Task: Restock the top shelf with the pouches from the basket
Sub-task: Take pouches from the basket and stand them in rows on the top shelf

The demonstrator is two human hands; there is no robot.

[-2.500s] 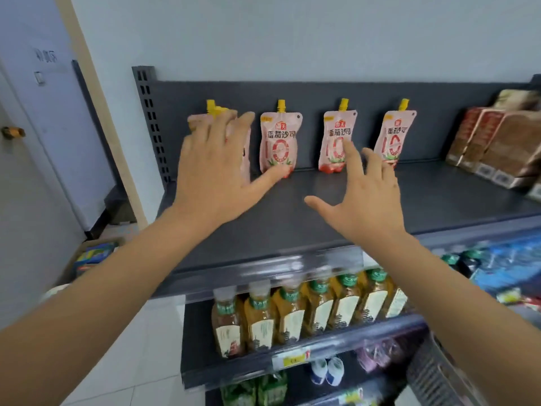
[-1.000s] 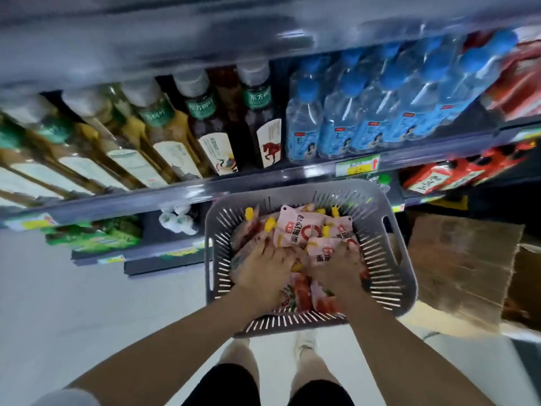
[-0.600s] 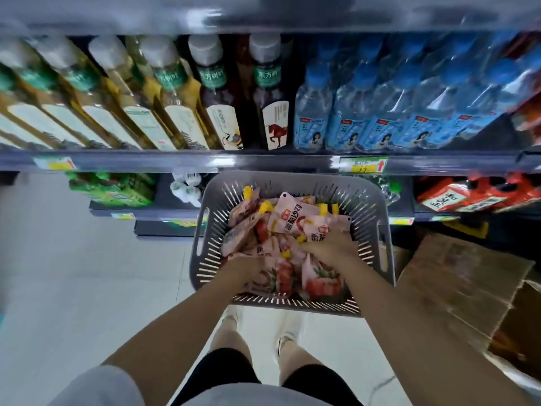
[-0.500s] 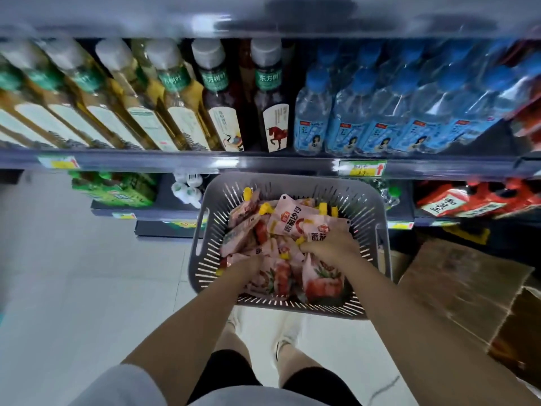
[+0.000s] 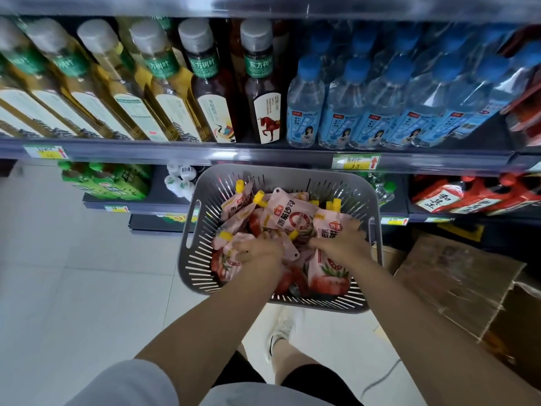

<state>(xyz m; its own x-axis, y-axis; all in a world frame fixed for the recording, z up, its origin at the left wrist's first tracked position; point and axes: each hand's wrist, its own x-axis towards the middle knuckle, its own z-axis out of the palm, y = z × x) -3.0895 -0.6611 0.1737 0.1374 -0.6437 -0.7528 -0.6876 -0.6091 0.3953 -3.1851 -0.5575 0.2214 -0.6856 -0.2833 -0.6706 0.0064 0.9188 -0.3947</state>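
One grey plastic basket [image 5: 202, 256], rectangular with rounded corners and slotted walls, is just below the bottle shelf [image 5: 263, 155]. In it lies a loose heap of glossy pink spouted pouches [image 5: 288, 215]; six yellow screw caps show, but the full count is hidden. The left hand [image 5: 259, 250] curls its fingers down into the heap, clutching one pouch. The right hand [image 5: 341, 241] curls over the top of another, printed with red fruit. On the shelf stand two dark tea bottles [image 5: 263, 92] with grey caps, amber tea bottles [image 5: 164, 92] to their left, and blue-capped clear water bottles [image 5: 304, 101] to their right. One brown cardboard box [image 5: 456, 282] lies right of the basket
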